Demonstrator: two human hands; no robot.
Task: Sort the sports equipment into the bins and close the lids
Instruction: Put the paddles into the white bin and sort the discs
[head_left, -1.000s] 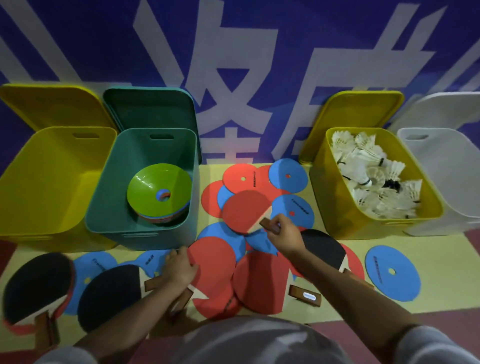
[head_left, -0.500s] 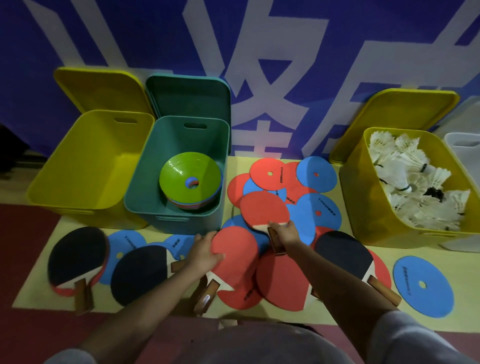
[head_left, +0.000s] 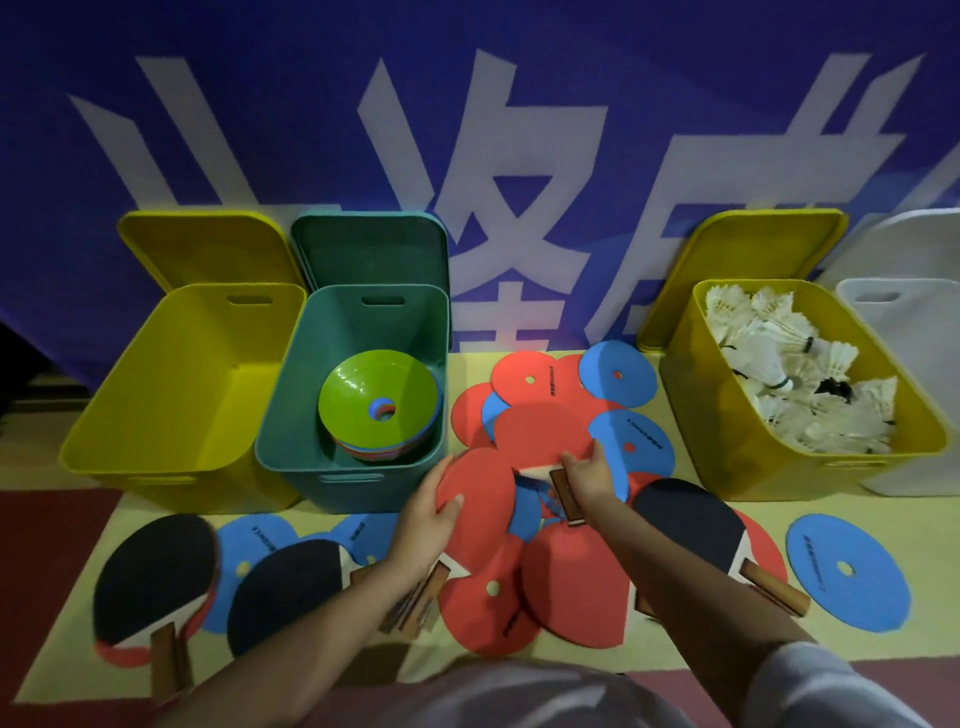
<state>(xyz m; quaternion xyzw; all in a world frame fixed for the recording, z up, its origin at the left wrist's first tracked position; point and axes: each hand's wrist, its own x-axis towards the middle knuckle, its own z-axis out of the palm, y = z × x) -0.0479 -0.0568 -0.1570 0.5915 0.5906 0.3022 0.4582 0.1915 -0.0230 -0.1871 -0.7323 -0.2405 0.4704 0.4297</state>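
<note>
Now both hands carry a table-tennis bat clear of the pile in the middle of the mat. Right hand (head_left: 589, 475) pinches a red-faced bat (head_left: 540, 431) at the neck where blade meets handle, fingers curled round it; blade tilted up toward the far side, handle pointing near. Left hand (head_left: 428, 519) curls over the near-left edge of a second red bat (head_left: 480, 493), thumb on its face, handle hanging down toward the forearm. A second ago both bats lay flat among the flat discs; a half-second ago they were only starting up. So: pick-up done, transport pending.

Bins along the far wall, lids all propped open. Empty yellow bin (head_left: 171, 395) far left. Green bin (head_left: 363, 332) beside it holds stacked cones (head_left: 379, 405). Right yellow bin (head_left: 727, 415) full of shuttlecocks (head_left: 789, 374). White bin (head_left: 904, 364) at the right edge, contents hidden.

Judgement: bats likely bound for the empty yellow bin. Early stage: three black-faced bats, another red one and many discs remain on the mat
</note>
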